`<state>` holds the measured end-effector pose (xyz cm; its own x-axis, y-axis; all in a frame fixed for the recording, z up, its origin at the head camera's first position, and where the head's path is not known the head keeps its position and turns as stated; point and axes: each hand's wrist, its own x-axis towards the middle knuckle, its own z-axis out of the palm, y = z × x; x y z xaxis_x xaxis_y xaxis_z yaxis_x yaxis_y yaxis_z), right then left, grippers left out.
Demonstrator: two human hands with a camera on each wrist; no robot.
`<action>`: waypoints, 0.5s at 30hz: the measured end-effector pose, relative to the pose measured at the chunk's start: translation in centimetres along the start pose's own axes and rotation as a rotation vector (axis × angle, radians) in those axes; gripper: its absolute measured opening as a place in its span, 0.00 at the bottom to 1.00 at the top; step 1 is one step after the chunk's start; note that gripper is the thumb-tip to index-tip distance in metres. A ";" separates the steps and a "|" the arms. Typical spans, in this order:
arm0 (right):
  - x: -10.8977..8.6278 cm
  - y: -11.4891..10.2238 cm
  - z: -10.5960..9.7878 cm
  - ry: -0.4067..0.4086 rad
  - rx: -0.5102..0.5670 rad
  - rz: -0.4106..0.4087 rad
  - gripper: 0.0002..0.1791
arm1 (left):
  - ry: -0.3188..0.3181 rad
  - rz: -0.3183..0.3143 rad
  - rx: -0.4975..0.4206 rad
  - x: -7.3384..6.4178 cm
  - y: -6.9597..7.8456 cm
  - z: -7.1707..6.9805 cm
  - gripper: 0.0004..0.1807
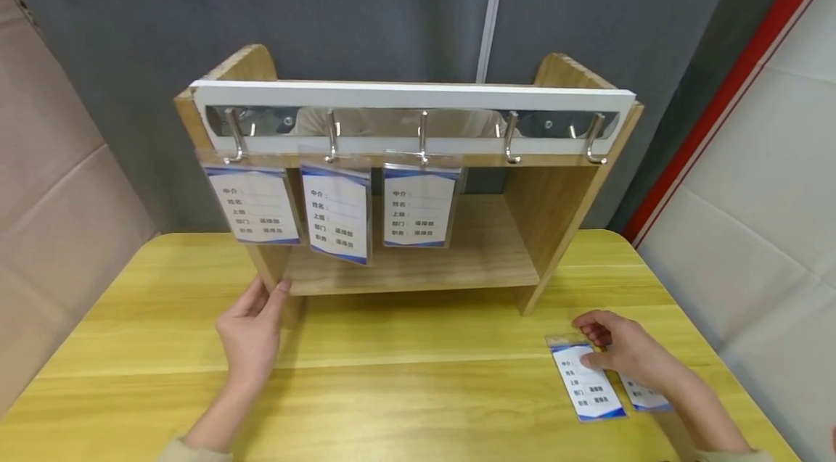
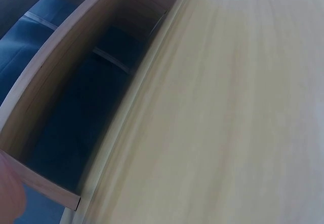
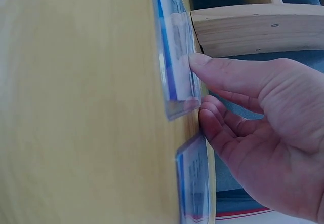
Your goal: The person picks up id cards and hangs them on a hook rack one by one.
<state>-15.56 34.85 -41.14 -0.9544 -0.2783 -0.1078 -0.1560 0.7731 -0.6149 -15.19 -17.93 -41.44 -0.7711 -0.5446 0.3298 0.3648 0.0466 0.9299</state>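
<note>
A wooden shelf rack [image 1: 418,281] stands on the table, with metal hooks along a white front rail. Three clear-sleeved name badges hang under its left and middle hooks: a left badge [image 1: 256,207], a second one [image 1: 336,212] and a third [image 1: 419,207]. My left hand [image 1: 251,331] grips the lower left side panel of the rack, thumb at the front. On the table at right, my right hand [image 1: 630,353] has its thumb on a loose badge [image 1: 591,386], its bent fingers beside the badge's top end. Another badge [image 1: 646,395] lies partly hidden under that hand.
Two hooks at the right, a fourth hook [image 1: 512,137] and an end hook [image 1: 595,138], carry no badge. A grey partition [image 1: 392,5] rises behind the rack, and pale padded walls flank the yellow wood table [image 1: 418,389].
</note>
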 end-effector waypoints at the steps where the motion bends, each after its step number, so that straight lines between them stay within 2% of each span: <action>1: 0.0 0.0 0.0 0.002 -0.002 -0.002 0.28 | 0.000 0.001 0.000 0.0 0.0 0.0 0.20; 9: -0.3 0.5 0.0 0.027 -0.047 -0.085 0.22 | -0.002 0.004 -0.008 0.0 -0.1 0.0 0.20; 15: -0.2 0.6 0.1 0.037 -0.044 -0.098 0.20 | -0.004 0.001 -0.002 0.1 0.0 -0.1 0.20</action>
<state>-15.45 35.34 -41.54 -0.9427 -0.3331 -0.0191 -0.2594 0.7677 -0.5859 -15.20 -18.05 -41.46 -0.7727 -0.5412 0.3318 0.3669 0.0458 0.9291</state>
